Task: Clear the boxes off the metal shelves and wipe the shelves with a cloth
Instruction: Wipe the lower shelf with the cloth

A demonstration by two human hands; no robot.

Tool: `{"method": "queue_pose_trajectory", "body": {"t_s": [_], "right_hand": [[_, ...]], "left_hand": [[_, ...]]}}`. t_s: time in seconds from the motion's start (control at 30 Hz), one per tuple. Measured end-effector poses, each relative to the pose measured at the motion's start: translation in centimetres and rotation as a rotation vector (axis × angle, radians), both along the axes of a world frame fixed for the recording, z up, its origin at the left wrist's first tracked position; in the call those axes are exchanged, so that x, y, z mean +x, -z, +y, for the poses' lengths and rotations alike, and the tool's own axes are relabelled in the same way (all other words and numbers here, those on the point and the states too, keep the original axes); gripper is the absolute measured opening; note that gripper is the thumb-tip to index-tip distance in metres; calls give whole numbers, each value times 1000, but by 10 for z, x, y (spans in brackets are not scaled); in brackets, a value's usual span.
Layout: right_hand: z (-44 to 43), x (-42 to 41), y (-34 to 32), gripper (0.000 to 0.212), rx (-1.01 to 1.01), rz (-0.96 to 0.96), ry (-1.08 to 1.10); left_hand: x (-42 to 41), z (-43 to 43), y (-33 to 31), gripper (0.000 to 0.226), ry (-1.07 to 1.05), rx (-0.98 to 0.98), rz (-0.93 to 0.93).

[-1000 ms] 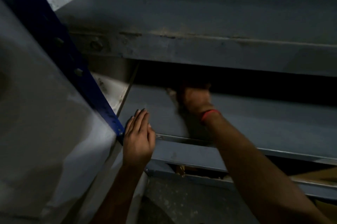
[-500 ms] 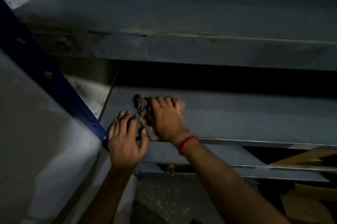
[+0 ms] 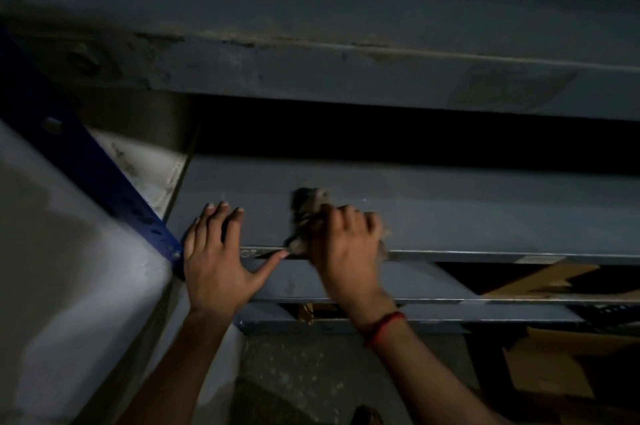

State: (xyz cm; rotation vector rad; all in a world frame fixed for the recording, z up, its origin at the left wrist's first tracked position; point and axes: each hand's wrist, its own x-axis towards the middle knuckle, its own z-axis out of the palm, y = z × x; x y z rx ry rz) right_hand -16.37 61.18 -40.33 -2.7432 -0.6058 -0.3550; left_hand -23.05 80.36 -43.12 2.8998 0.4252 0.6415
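Hands at a grey shelf (image 3: pixel 450 213): our right hand (image 3: pixel 343 244) grips a cloth (image 3: pixel 306 213) on it, our left hand (image 3: pixel 216 258) lies flat, fingers spread, at its edge.

grey-blue shelf (image 3: pixel 450 213), deep blue perforated upright (image 3: pixel 104 182), grey-brown cloth (image 3: pixel 308 210), red wristband (image 3: pixel 384 324)

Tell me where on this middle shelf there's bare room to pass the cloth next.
The middle shelf is bare to the right of the right hand and its cloth, back to the dark gap under the upper shelf. A narrow strip lies between the hands. The left corner is crowded by the left hand and blue upright.
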Motion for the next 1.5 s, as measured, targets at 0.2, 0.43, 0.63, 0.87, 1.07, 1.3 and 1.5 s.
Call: {"method": "queue_pose_trajectory", "body": {"t_s": [0.2, 0.43, 0.63, 0.87, 1.07, 1.3, 1.5], "right_hand": [[67, 59, -2, 26, -27, -150, -191], [-62, 142, -13, 45, -200, 201, 166], [-73, 22, -1, 43, 154, 90, -20], [-29, 63, 0, 39, 69, 18, -242], [-104, 146, -3, 25, -32, 119, 63], [-200, 78, -12, 47, 193, 147, -68], [-126, 24, -5, 33, 291, 106, -313]], "left_hand": [[0, -1, -3, 92, 5, -13, 38], [0, 0, -13, 107, -21, 29, 213], [29, -32, -30, 107, 96, 162, 141], [56, -55, -25, 106, 340, 224, 166], [55, -57, -24, 100, 351, 191, 123], [56, -61, -23, 96, 333, 202, 46], [56, -66, -28, 94, 325, 186, 110]]}}
